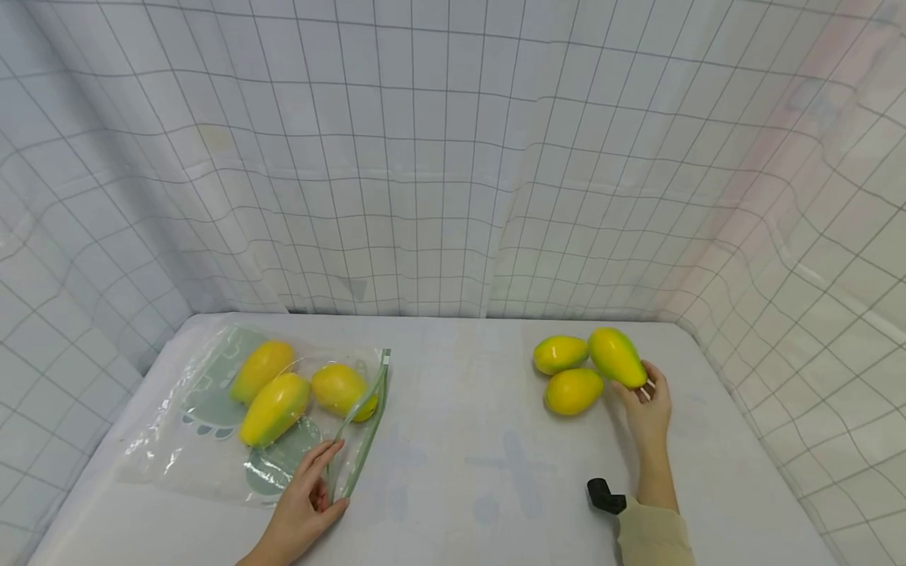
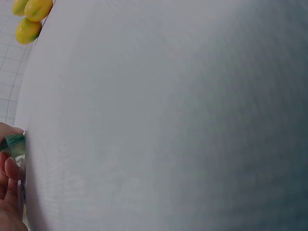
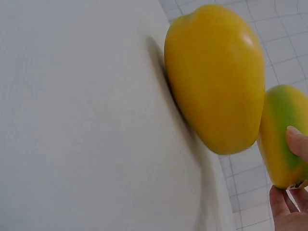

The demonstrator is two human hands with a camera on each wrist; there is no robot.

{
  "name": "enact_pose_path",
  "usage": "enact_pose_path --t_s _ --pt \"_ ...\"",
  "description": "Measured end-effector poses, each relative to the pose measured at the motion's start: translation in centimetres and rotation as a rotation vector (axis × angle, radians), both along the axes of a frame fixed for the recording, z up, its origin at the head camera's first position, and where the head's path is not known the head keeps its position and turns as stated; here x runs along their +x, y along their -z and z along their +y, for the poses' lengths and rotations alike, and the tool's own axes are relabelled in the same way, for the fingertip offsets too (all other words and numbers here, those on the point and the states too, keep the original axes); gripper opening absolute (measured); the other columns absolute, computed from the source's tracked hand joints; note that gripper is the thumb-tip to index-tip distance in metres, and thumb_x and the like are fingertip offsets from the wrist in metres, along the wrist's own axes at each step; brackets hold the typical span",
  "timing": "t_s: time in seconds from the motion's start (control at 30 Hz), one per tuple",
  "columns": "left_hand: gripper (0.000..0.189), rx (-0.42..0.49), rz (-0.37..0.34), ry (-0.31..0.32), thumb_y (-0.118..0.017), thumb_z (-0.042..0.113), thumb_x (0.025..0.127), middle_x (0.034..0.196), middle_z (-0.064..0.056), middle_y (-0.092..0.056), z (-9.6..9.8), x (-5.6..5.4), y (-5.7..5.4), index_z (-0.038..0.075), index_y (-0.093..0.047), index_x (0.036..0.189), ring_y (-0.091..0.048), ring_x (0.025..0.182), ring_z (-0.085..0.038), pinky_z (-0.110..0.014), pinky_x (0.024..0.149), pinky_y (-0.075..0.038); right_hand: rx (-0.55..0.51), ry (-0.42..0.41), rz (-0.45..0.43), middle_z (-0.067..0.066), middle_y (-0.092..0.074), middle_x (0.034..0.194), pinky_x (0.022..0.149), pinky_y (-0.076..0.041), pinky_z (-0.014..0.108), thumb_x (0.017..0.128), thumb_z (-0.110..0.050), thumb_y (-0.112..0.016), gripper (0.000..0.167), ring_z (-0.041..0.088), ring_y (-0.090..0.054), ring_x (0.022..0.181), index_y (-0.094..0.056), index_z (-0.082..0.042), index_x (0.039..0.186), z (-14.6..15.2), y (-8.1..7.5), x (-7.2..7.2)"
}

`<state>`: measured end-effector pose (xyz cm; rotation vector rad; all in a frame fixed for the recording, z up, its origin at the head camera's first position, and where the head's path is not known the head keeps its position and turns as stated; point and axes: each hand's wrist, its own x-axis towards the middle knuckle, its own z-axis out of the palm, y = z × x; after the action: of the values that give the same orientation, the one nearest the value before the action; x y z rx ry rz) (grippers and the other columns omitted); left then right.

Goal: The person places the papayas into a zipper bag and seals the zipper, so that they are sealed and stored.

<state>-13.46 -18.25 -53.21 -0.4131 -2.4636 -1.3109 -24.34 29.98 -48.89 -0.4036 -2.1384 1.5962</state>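
Observation:
At the left of the head view lies a clear zip bag (image 1: 205, 472) with a green zip strip and pale green print. Three yellow papayas are inside it, one (image 1: 343, 390) close to the opening. My left hand (image 1: 300, 499) holds the bag's open edge; in the left wrist view its fingers (image 2: 12, 168) are at the green strip. On the right, my right hand (image 1: 647, 409) grips a yellow-green papaya (image 1: 614, 356) by its narrower end. The right wrist view shows thumb and fingers around this papaya (image 3: 284, 130).
Two more papayas, one behind (image 1: 561, 354) and one in front (image 1: 573, 391), lie just left of the held one. A black device (image 1: 605, 497) sits at the right wrist. White gridded cloth (image 1: 453, 196) hangs around the back and sides of the white table (image 1: 453, 440).

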Motion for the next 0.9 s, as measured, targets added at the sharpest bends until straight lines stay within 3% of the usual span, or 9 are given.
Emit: enact_pose_path --t_s 0.07,0.3,0.4,0.57,0.67,0.9 --pt "0.081 -0.005 0.017 -0.005 -0.078 -0.016 0.052 0.124 -0.012 -0.043 0.2 0.1 -0.3 -0.003 -0.048 0.126 -0.036 0.048 -0.005 -0.013 0.042 -0.034 0.0 -0.02 0.017 0.007 -0.039 0.13 0.097 -0.038 0.02 0.082 -0.006 -0.067 0.061 0.011 -0.04 0.109 -0.037 -0.004 0.135 -0.6 -0.5 0.0" --pt "0.075 0.009 0.063 0.007 -0.074 -0.022 0.049 0.117 -0.018 -0.045 1.1 0.8 -2.8 -0.011 -0.049 0.119 -0.037 0.047 -0.008 -0.006 0.044 -0.029 -0.01 -0.143 -0.008 0.005 -0.037 0.136 0.1 -0.035 0.023 0.08 -0.012 -0.07 0.065 0.018 -0.039 0.119 -0.036 -0.008 0.136 -3.6 -1.7 0.0" --pt "0.077 0.002 0.067 0.006 -0.075 -0.021 0.049 0.118 -0.016 -0.044 0.8 0.5 -2.0 -0.01 -0.049 0.12 -0.036 0.047 -0.008 -0.007 0.044 -0.029 -0.008 -0.23 0.007 0.006 -0.036 0.136 0.1 -0.035 0.023 0.079 -0.011 -0.071 0.066 0.02 -0.039 0.12 -0.037 -0.008 0.135 -5.2 -1.8 0.0" --pt "0.081 -0.009 0.066 0.013 -0.078 -0.017 0.05 0.122 -0.012 -0.043 0.0 0.0 0.0 -0.005 -0.048 0.125 -0.036 0.048 -0.005 -0.01 0.043 -0.032 0.005 -0.364 0.078 0.012 -0.039 0.133 0.093 -0.037 0.013 0.076 -0.004 -0.072 0.064 0.024 -0.043 0.117 -0.04 -0.003 0.131 -8.0 -1.5 0.1" --pt "0.081 0.0 0.065 0.027 -0.079 -0.015 0.052 0.123 -0.011 -0.043 -0.1 -0.1 0.2 -0.003 -0.048 0.126 -0.037 0.049 -0.003 -0.011 0.042 -0.033 0.016 -0.411 0.089 0.014 -0.041 0.132 0.095 -0.037 0.014 0.076 -0.003 -0.071 0.063 0.027 -0.044 0.117 -0.041 -0.002 0.131 -9.7 -1.3 0.3" --pt "0.083 0.003 0.068 0.033 -0.079 -0.015 0.052 0.124 -0.01 -0.043 -0.1 0.0 0.0 -0.001 -0.048 0.127 -0.037 0.05 -0.001 -0.011 0.042 -0.033 0.011 -0.512 0.044 0.01 -0.043 0.133 0.1 -0.037 0.032 0.077 -0.004 -0.071 0.061 0.026 -0.044 0.117 -0.042 -0.005 0.131 -13.5 -0.5 0.7"
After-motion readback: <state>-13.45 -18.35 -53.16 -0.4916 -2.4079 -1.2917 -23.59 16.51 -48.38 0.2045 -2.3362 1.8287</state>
